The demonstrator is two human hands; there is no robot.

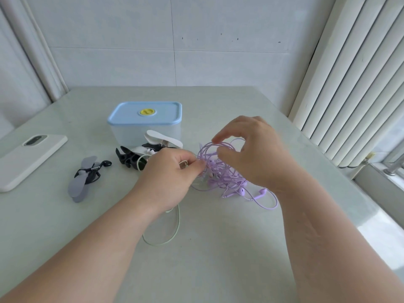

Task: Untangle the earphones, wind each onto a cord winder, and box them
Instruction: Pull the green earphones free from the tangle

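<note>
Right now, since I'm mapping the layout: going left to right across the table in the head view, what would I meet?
phone → grey cord winder → blue-lidded box → purple earphone tangle

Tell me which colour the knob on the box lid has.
The knob is yellow, on a light blue lid; head view shows it.

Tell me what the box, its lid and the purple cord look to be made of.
Box: frosted, see-through plastic; the wall looks milky.
Lid: opaque pale-blue plastic with a soft sheen and a moulded rim.
Purple cord: probably a rubbery plastic sheath; it is smooth and bends in loose loops.
</note>
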